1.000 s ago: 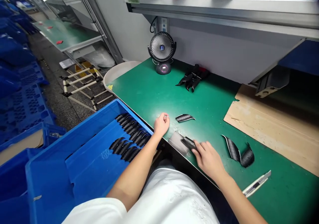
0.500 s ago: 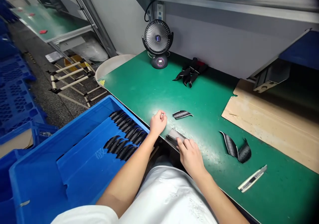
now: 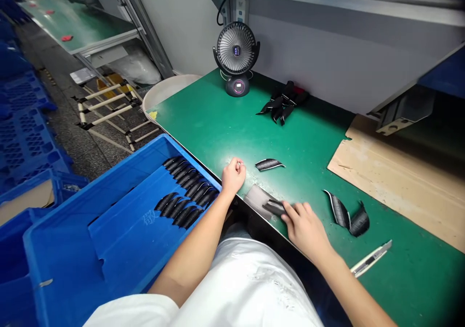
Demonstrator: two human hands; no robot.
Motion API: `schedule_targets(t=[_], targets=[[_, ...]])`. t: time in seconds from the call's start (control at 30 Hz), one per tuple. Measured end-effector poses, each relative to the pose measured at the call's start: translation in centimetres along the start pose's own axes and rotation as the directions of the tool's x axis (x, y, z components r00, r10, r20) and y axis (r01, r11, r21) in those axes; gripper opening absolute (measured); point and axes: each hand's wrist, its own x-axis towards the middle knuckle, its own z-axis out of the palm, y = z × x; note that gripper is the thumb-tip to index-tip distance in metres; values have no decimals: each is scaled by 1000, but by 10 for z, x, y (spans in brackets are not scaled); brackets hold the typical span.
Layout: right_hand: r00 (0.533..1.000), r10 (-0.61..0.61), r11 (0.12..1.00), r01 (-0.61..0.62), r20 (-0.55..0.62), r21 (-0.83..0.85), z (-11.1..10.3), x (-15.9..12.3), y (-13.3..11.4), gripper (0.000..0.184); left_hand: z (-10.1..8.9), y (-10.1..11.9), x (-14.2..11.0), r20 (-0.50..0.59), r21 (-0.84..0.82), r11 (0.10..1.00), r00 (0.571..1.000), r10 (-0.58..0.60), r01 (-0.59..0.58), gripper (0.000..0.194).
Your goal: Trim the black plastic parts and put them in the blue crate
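Right hand [image 3: 307, 231] narrowly grips a glossy black curved strip [image 3: 275, 207] on a scuffed grey sheet [image 3: 257, 201]; left hand [image 3: 233, 177] curled shut, empty.

A plastic crate [image 3: 109, 181] stands left of the table [image 3: 203, 123], with rows of curved strips [image 3: 185, 189] inside. On the table, a fan [image 3: 236, 51] sits at the back, a pile of strips [image 3: 281, 105] to its right. 1 strip [image 3: 269, 164] lies mid-table; 2 more [image 3: 348, 218] lie further right, a utility knife [image 3: 370, 259] before them, a cardboard sheet [image 3: 395, 181] behind. The right hand [image 3: 307, 232] lies on 1 strip [image 3: 276, 207] at the near edge.
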Motion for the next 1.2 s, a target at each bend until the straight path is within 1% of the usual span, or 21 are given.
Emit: schedule_targets(t=[0.07, 0.13, 0.2, 0.33, 0.4, 0.53, 0.63, 0.77, 0.87, 1.03, 1.2], targets=[[998, -24, 999, 23, 53, 22, -5, 7, 15, 34, 1, 0, 0, -1, 7, 1000, 1000, -3, 3, 11], [994, -76, 996, 72, 79, 49, -8, 12, 22, 34, 2, 1, 0, -1, 12, 1000, 1000, -4, 4, 11], [994, -82, 995, 77, 76, 58, -6, 14, 19, 37, 2, 3, -1, -1, 14, 1000, 1000, -1, 1, 10], [1000, -2, 999, 2, 3, 50, 5, 19, -3, 40, 2, 5, -3, 2, 11, 1000, 1000, 15, -15, 10], [1000, 0, 999, 0, -10, 50, 8, 21, -8, 39, 2, 4, -4, 2, 9, 1000, 1000, 20, -20, 10], [1000, -13, 999, 13, -6, 46, 5, 19, 0, 39, 2, 2, -4, 13, 4, 1000, 1000, 14, -14, 11], [1000, -15, 999, 16, -16, 47, 6, 24, 4, 39, 2, 0, -4, 14, 5, 1000, 1000, 6, -6, 12], [999, -35, 998, 37, -25, 59, 9, 30, 2, 39, 2, 1, -4, 7, 10, 1000, 1000, -4, 4, 12], [999, -22, 998, 24, -31, 54, 7, 26, 3, 40, 2, 1, -4, 4, 12, 1000, 1000, -11, 11, 12], [999, -21, 998, 24, -48, 57, 9, 32, -3, 40, 1, 3, -4, -2, 19, 1000, 1000, -13, 13, 12], [998, -27, 999, 28, -53, 24, 4, 23, -5, 39, 1, 2, -4, -9, 12, 1000, 1000, -15, 15, 11]])
